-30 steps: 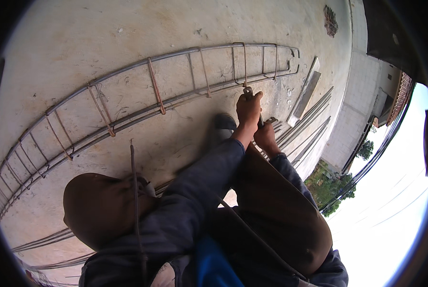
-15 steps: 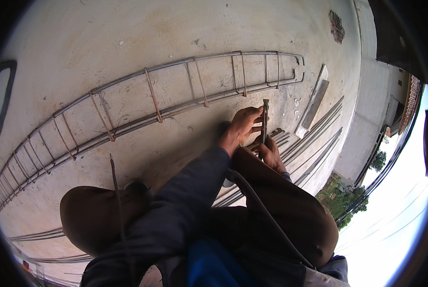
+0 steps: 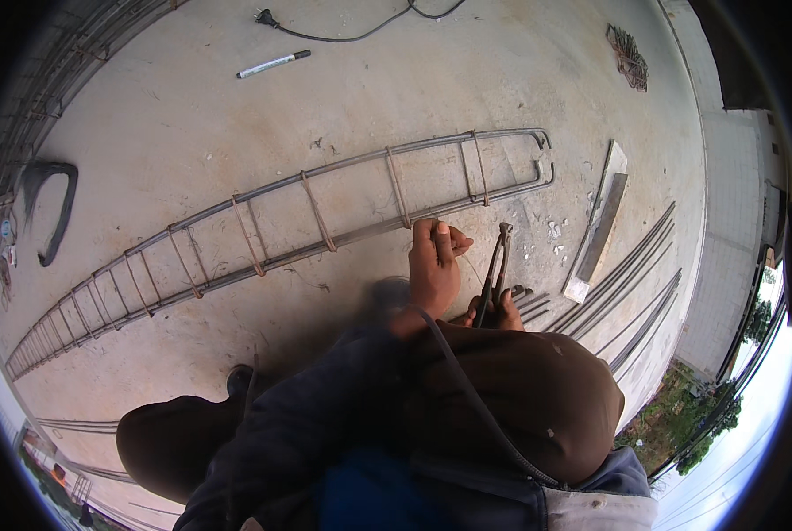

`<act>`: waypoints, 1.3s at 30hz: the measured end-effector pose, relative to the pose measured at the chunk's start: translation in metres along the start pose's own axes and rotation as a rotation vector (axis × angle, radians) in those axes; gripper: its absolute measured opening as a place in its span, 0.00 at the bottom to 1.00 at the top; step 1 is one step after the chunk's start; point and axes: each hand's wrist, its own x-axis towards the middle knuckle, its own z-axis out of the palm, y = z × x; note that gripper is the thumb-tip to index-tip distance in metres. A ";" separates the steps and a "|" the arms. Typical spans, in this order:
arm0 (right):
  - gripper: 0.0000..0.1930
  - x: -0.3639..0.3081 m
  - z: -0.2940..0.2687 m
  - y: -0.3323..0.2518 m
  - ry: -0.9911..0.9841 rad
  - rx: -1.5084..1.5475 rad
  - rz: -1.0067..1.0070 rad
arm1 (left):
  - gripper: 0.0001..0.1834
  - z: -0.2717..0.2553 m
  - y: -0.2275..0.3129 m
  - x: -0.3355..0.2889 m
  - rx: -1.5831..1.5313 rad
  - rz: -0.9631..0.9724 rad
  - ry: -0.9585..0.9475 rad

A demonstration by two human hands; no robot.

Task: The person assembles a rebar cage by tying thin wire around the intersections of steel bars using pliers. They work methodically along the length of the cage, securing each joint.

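Observation:
My left hand (image 3: 435,270) is closed, thumb and fingertips pinched together, just on my side of the long steel rebar cage (image 3: 272,262). What lies in the pinch is too small to make out; a faint thin line shows beside the fingertips. To its right, my right hand (image 3: 500,313) grips a pair of pincers (image 3: 495,270) by the handles. The pincers stand head up, away from the cage, their handles slightly apart. The cage runs across the floor like a ladder, with crosswise stirrups and hooked bar ends at the right.
Loose steel bars (image 3: 630,265) and a metal-faced board (image 3: 598,226) lie at right. A wire bundle (image 3: 627,58) is at far right, a marker (image 3: 274,65) and a plugged cable (image 3: 325,38) at the far side. A bent dark bar (image 3: 62,217) lies left. My knee (image 3: 537,398) is below my right hand.
My left hand has moved off the pincers, leftward and down, into a pinch beside the cage. The pincers remain in my right hand, turned with handles apart. The view has shifted.

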 end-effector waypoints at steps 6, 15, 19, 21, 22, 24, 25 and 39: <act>0.20 0.009 0.006 -0.047 0.557 -1.107 0.087 | 0.12 -0.018 0.077 0.020 0.195 0.224 0.137; 0.08 0.076 0.122 -0.153 0.058 -1.430 -1.099 | 0.14 -0.088 0.105 0.089 0.968 -0.203 0.034; 0.08 0.154 0.210 -0.183 -0.301 -1.615 -1.273 | 0.16 -0.081 0.070 0.114 0.906 -0.342 0.132; 0.10 0.194 0.236 -0.188 -0.440 -1.731 -1.109 | 0.15 -0.073 0.064 0.121 0.669 -0.386 0.262; 0.11 0.215 0.243 -0.193 -0.499 -1.812 -0.960 | 0.15 -0.066 0.060 0.126 0.545 -0.404 0.313; 0.12 0.230 0.259 -0.199 -0.618 -1.909 -0.730 | 0.13 -0.064 0.057 0.132 0.426 -0.362 0.372; 0.12 0.233 0.264 -0.203 -0.661 -1.933 -0.646 | 0.12 -0.064 0.055 0.135 0.367 -0.344 0.400; 0.12 0.244 0.247 -0.196 -0.547 -1.543 -0.722 | 0.14 -0.049 0.053 0.112 -0.019 -0.390 0.336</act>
